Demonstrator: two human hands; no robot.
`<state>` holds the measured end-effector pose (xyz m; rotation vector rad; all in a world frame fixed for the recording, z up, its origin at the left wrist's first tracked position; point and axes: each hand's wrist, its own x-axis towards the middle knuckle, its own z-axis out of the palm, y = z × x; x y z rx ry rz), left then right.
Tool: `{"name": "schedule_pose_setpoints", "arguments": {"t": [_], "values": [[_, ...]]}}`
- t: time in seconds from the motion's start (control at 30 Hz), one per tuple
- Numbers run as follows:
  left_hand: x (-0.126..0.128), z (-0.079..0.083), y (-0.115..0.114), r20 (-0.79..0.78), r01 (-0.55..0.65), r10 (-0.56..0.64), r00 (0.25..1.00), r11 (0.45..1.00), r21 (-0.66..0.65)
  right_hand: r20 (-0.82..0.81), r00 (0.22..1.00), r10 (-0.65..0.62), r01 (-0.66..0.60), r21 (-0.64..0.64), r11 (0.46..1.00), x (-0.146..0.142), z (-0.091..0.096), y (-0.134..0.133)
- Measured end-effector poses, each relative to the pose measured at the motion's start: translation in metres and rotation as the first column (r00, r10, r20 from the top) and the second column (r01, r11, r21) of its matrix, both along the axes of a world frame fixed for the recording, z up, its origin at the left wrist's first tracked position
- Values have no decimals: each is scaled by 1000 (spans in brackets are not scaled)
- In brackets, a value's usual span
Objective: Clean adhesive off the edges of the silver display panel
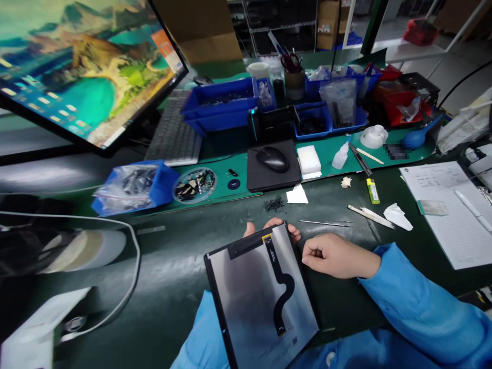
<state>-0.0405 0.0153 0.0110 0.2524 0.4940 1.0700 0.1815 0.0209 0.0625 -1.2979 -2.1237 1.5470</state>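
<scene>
My left hand (272, 222) reaches under a tablet display panel (249, 302) and grips its upper edge. Only the thumb and some fingertips show past that edge; the palm is hidden. The panel is tilted, its silvery back facing me. A black S-shaped flex cable (285, 287) runs down this back, with a yellow-edged end near the top. Beside the panel's right edge, my right hand (326, 254) is curled into a loose fist at the bench, with nothing visible in it. Metal tweezers (326, 223) lie just beyond the right hand.
A pile of black bits (274, 203) and white paper scrap (297, 194) lie ahead. Rightward are a lighter (372, 191), a thin stick tool (371, 217) and paper sheets (448, 210). Blue bins (223, 120), a mouse (272, 159) and monitor (88, 72) stand behind; a white cable (136, 256) loops left.
</scene>
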Motion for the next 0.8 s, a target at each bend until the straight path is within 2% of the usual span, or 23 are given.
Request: {"name": "schedule_pose_setpoints", "arguments": {"t": [0.13,0.33,0.5,0.6,0.7,0.8], "values": [[0,1,-3,-10,-49,48,999,999,-11,-17,992,128,-128,34,991,5,6,4],[0,18,-9,1,-41,41,999,994,-100,-45,954,296,-298,-19,955,12,6,5],[2,28,-8,-5,-47,47,999,999,-19,-66,914,401,-406,-97,909,16,9,5],[4,31,-8,-30,-51,50,998,998,-36,-29,942,334,-335,-114,935,14,9,6],[6,35,-9,-42,-58,55,998,995,-77,20,988,156,-155,-56,986,10,6,7],[10,40,-9,-76,-90,81,994,988,-125,-9,999,-41,40,-31,999,5,1,6]]}}
